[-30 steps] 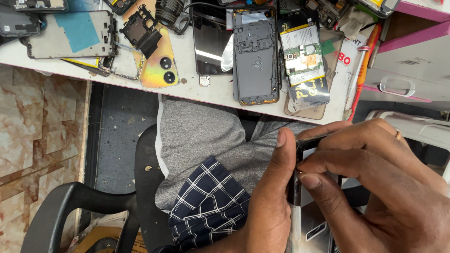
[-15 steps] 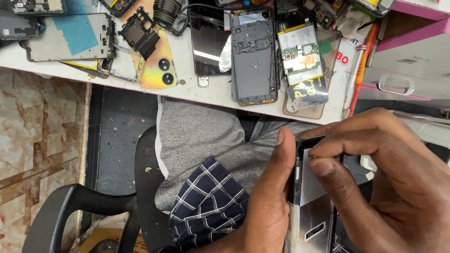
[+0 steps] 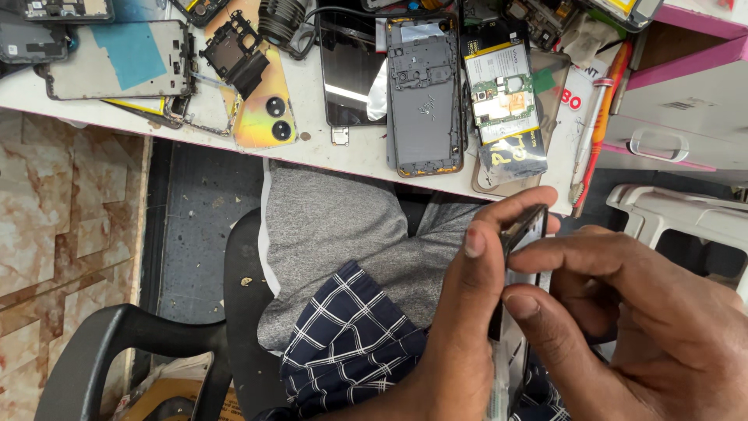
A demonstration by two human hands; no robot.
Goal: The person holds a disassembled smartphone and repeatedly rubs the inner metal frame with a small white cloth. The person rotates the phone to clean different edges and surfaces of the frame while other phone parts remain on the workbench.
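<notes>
Both hands grip a thin dark phone (image 3: 523, 226) held edge-on over my lap, low and right in the head view. My left hand (image 3: 460, 335) holds it from the left, thumb up along its edge and forefinger arched over its top. From the right, my right hand (image 3: 631, 320) pinches the same phone, its thumb pressed against the near side. The phone's lower part is hidden between the hands.
A white workbench (image 3: 335, 152) along the top carries several opened phones, a dark phone frame (image 3: 425, 86), a circuit board with battery (image 3: 502, 93) and an orange back cover (image 3: 265, 109). A black chair (image 3: 156, 335) stands below left; white drawers (image 3: 670, 132) are at right.
The view has shifted slightly. My left forefinger has curled over the top of the phone, and my right thumb has slid along its side. The grip stays the same.
</notes>
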